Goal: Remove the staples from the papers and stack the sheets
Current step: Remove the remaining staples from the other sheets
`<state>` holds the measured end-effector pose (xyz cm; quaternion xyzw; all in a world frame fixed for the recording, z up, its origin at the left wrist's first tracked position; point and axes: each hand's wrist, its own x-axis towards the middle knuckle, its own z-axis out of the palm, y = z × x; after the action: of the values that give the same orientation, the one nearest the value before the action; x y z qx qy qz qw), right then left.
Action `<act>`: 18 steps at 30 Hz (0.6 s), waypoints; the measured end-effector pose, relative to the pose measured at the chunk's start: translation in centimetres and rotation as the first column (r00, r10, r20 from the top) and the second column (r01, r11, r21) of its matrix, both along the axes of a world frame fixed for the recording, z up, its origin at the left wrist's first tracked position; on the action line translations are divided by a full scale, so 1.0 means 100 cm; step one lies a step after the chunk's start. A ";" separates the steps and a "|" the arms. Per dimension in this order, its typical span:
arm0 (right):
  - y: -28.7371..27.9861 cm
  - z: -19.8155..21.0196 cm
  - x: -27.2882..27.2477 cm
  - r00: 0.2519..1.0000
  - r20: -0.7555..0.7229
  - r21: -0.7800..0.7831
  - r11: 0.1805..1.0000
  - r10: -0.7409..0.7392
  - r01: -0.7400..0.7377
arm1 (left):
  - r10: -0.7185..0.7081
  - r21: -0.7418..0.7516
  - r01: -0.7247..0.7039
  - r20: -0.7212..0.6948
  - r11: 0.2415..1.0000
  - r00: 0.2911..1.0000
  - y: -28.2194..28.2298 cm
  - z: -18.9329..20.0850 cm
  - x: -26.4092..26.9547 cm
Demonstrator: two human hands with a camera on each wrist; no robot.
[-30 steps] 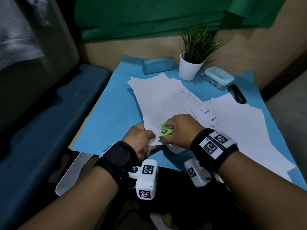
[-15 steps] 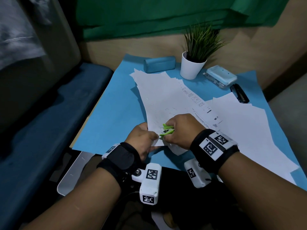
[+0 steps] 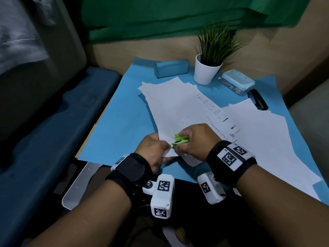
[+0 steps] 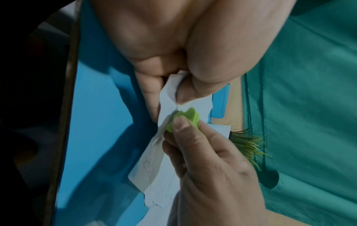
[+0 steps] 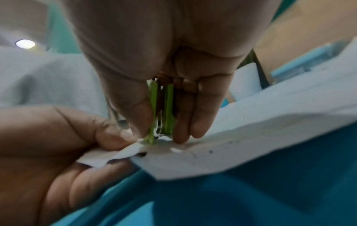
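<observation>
Papers point(image 3: 178, 111) lie fanned across the middle of the blue table cover point(image 3: 115, 125), their near corner held just left of centre in the head view. Left of that corner, the left hand point(image 3: 153, 148) pinches the paper's edge between thumb and curled fingers; the left wrist view shows the sheet crumpled under the thumb. Touching it on the right, the right hand point(image 3: 194, 141) is clamped on a green staple remover point(image 3: 179, 139), thumb on one side and fingers on the other, its tip pressed into the corner between both hands. Further right, a second spread of sheets point(image 3: 267, 139) covers the lower right of the cover. Along the upper edge, from left to right, sit a blue case point(image 3: 170, 68), a potted plant point(image 3: 206, 70), a pale blue box point(image 3: 238, 82) and a black stapler point(image 3: 257, 101).
</observation>
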<state>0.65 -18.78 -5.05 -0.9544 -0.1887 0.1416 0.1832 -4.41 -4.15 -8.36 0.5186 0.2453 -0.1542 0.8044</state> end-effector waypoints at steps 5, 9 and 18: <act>-0.008 -0.013 0.007 0.894 -0.368 0.393 0.828 -0.255 0.399 | 0.066 -0.049 -0.070 -0.070 0.996 0.995 0.003 0.000 0.002; -0.008 -0.014 0.002 0.734 -0.647 0.525 0.578 -0.206 0.625 | 0.089 -0.062 -0.095 -0.089 0.993 0.992 0.003 0.000 0.002; -0.017 -0.012 0.010 0.799 -0.527 0.525 0.627 -0.290 0.575 | 0.076 -0.021 -0.078 -0.080 0.997 0.994 0.005 0.001 -0.003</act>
<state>1.67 -20.53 -6.24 -0.7922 0.0551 0.2041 0.5724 -4.70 -3.69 -8.28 0.4922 0.2951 -0.1464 0.8057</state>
